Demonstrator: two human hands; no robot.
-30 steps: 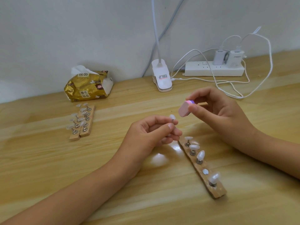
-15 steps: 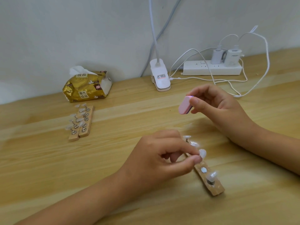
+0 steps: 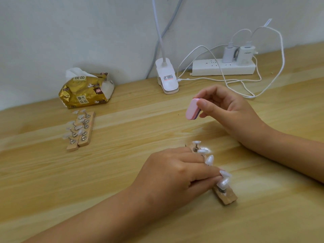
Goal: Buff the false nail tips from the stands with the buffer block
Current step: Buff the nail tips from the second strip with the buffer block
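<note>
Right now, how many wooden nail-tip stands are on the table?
3. The outer wooden strip stand and inner wooden strip stand lie side by side near the gold tissue pack; the third wooden strip stand lies partly hidden under the left hand.

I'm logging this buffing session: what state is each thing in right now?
Left hand, pinching a nail tip at the near stand
Right hand, gripping the buffer block
Buffer block, raised, touching no tip
Near stand, lying flat, other tips mounted
Far stands, side by side, loaded, untouched
Tissue pack, open
Power strip, two chargers plugged in
</note>
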